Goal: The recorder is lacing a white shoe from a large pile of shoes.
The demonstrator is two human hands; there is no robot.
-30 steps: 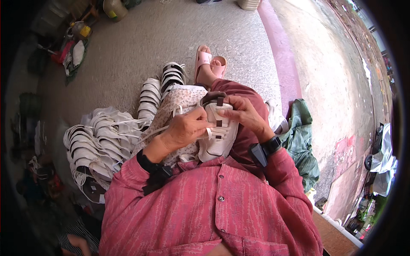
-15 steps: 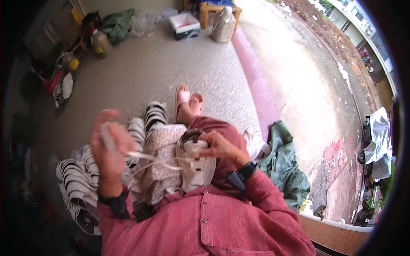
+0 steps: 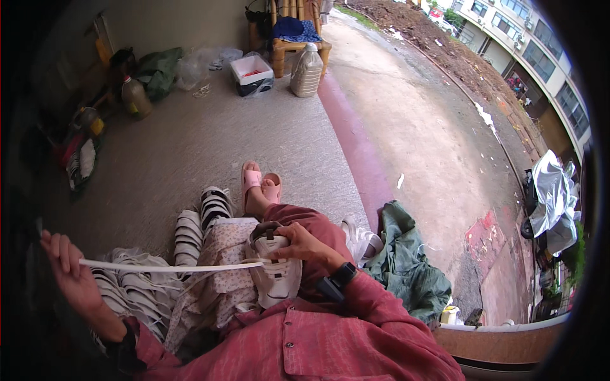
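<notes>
A white shoe [image 3: 277, 279] with a dark brown collar lies across my lap, toe toward me. My right hand [image 3: 305, 247] grips its upper near the opening, thumb and fingers on either side. Far out to the left, my left hand [image 3: 71, 273] is closed round a flat white shoelace [image 3: 159, 268]. The lace runs taut and nearly level from that fist to the shoe's eyelets. Under the shoe, a pale patterned cloth [image 3: 219, 254] covers part of my lap.
Stacked white shoe pieces with dark linings [image 3: 130, 286] lie at my left. Another white shoe [image 3: 359, 244] and a green tarp [image 3: 406, 267] are at my right. Ahead stand a white box [image 3: 252, 68], a large plastic jug [image 3: 307, 71] and a bamboo chair [image 3: 298, 44].
My left hand has moved far to the left, drawing the slack, looped lace out straight. The right hand stays on the shoe. The view has tilted upward.
</notes>
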